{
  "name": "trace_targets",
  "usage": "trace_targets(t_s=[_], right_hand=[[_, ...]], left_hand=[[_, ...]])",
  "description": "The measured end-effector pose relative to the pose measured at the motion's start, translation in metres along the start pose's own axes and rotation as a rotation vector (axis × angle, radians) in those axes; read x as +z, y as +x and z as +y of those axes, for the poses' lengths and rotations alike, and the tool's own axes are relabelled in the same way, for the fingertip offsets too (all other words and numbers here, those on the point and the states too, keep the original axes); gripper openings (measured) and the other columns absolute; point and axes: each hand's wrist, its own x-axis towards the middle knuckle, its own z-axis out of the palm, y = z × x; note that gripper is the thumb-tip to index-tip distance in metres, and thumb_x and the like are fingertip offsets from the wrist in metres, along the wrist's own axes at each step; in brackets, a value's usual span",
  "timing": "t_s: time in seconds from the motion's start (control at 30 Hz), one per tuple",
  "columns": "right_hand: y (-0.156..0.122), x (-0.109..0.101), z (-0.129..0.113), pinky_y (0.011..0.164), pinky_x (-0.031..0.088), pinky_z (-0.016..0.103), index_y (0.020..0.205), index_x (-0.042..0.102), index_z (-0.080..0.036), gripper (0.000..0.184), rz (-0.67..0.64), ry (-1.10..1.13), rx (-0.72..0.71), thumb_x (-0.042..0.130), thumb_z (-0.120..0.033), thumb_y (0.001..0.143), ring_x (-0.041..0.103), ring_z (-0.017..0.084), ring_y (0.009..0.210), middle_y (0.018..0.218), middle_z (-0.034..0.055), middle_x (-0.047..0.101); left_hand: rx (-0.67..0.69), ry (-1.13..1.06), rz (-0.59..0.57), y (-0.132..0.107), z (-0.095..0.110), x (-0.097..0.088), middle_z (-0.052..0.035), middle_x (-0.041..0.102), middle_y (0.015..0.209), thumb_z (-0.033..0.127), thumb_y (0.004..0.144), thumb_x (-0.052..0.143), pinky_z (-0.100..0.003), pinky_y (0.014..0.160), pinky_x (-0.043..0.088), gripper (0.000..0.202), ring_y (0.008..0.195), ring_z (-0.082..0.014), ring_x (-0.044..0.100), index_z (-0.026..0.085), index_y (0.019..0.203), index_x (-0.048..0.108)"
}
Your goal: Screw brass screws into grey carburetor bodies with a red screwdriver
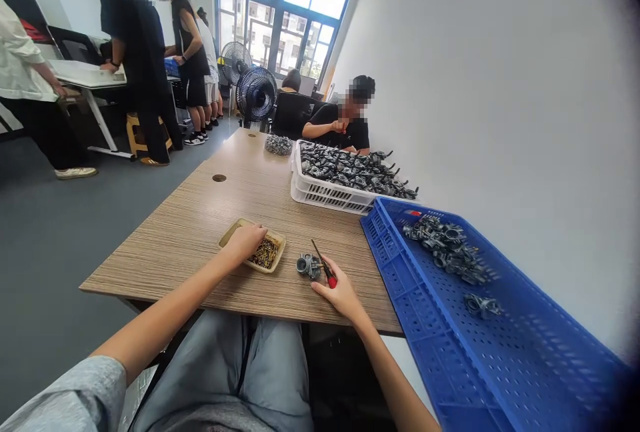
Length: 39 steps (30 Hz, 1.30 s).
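My left hand (246, 241) reaches over a small beige tray (281, 245) filled with small brass parts (265, 255), which look like jets or screws. Its fingers are bent together at the parts; whatever is between them is hidden. In my right hand (343, 292) is a screwdriver (330, 275) with a red and black handle, its shaft pointing up and away to the left. Just left of that hand, a grey metal carburetor (309, 266) lies on the wooden table (210, 212), close to the right fingertips.
A white crate (330, 200) heaped with carburetors stands farther back. To my right a blue crate (415, 325) holds more carburetors. A container of small metal parts (279, 145) sits near the far end. One person (350, 125) works across the table; other people stand at the left.
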Motion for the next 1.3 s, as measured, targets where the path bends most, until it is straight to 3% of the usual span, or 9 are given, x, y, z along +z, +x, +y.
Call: trace_targets(t_s=[0.13,0.23,0.47,0.6,0.73,0.83,1.0,1.17,1.3], right_hand=[[0.009,0.007,0.000,0.089,0.049,0.038,0.131,0.059,-0.018,0.065,-0.007,0.010,-0.009,0.079,-0.039,0.072,0.065,0.024,0.094,0.110,0.0077,0.070],[0.014,0.013,0.000,0.073,0.048,0.031,0.123,0.064,-0.019,0.058,0.012,0.036,-0.004,0.080,-0.038,0.071,0.058,0.017,0.072,0.087,0.0009,0.068],[0.009,0.016,-0.001,0.058,0.037,0.026,0.091,0.072,-0.020,0.038,0.103,0.121,0.039,0.078,-0.052,0.072,0.044,0.015,0.061,0.064,-0.0020,0.054],[0.007,0.010,0.006,0.051,0.033,0.024,0.106,0.069,-0.019,0.050,0.071,0.289,0.071,0.077,-0.055,0.073,0.041,0.012,0.055,0.060,-0.0047,0.048],[0.004,0.006,0.016,0.039,0.023,0.022,0.116,0.061,-0.017,0.057,0.050,0.526,0.145,0.061,-0.064,0.084,0.026,0.008,0.043,0.056,-0.0101,0.032],[0.004,0.003,0.019,0.036,0.019,0.021,0.111,0.061,-0.018,0.055,0.040,0.655,0.184,0.064,-0.064,0.082,0.023,0.006,0.042,0.057,-0.0113,0.028],[0.005,-0.001,0.016,0.036,0.017,0.021,0.105,0.061,-0.019,0.049,0.053,0.743,0.209,0.068,-0.062,0.081,0.023,0.006,0.041,0.056,-0.0118,0.028],[0.005,-0.003,0.013,0.036,0.017,0.021,0.102,0.062,-0.019,0.048,0.060,0.768,0.197,0.069,-0.061,0.081,0.025,0.005,0.041,0.057,-0.0112,0.030],[0.006,-0.003,0.016,0.036,0.017,0.021,0.102,0.062,-0.019,0.046,0.056,0.783,0.191,0.069,-0.059,0.081,0.025,0.005,0.041,0.058,-0.0110,0.030]], left_hand=[[0.038,0.019,-0.020,0.000,-0.002,-0.002,-0.0135,0.067,0.100,0.016,0.096,0.045,-0.030,0.076,0.049,0.020,0.087,-0.0231,0.068,0.015,0.096,0.065],[0.077,0.037,-0.043,0.001,-0.003,-0.004,-0.0124,0.068,0.100,0.014,0.095,0.043,-0.029,0.077,0.049,0.021,0.087,-0.0223,0.068,0.016,0.096,0.064],[0.102,0.064,-0.088,0.003,-0.002,-0.014,-0.0119,0.068,0.098,0.009,0.090,0.047,-0.030,0.082,0.049,0.020,0.085,-0.0210,0.066,0.014,0.096,0.066],[0.067,-0.014,-0.008,-0.014,0.000,-0.032,-0.0108,0.066,0.100,0.011,0.091,0.046,-0.031,0.082,0.049,0.025,0.086,-0.0197,0.063,0.014,0.103,0.067],[0.002,-0.483,0.196,-0.048,0.028,-0.039,-0.0029,0.064,0.087,0.027,0.095,0.049,-0.025,0.066,0.047,0.022,0.070,-0.0138,0.056,0.018,0.107,0.065],[-0.015,-0.697,0.209,-0.066,0.067,-0.028,-0.0035,0.064,0.092,0.035,0.097,0.050,-0.023,0.064,0.047,0.025,0.072,-0.0128,0.057,0.019,0.110,0.063],[0.065,-0.614,0.136,-0.056,0.112,-0.001,-0.0007,0.062,0.086,0.028,0.096,0.051,-0.025,0.070,0.047,0.021,0.070,-0.0126,0.056,0.020,0.113,0.060],[0.124,-0.374,0.091,-0.024,0.117,0.006,-0.0023,0.061,0.085,0.021,0.093,0.053,-0.028,0.071,0.045,0.006,0.073,-0.0156,0.057,0.020,0.091,0.058],[0.156,-0.279,0.059,-0.015,0.116,0.005,-0.0033,0.061,0.087,0.017,0.093,0.051,-0.029,0.072,0.044,0.009,0.075,-0.0167,0.058,0.020,0.090,0.059]])
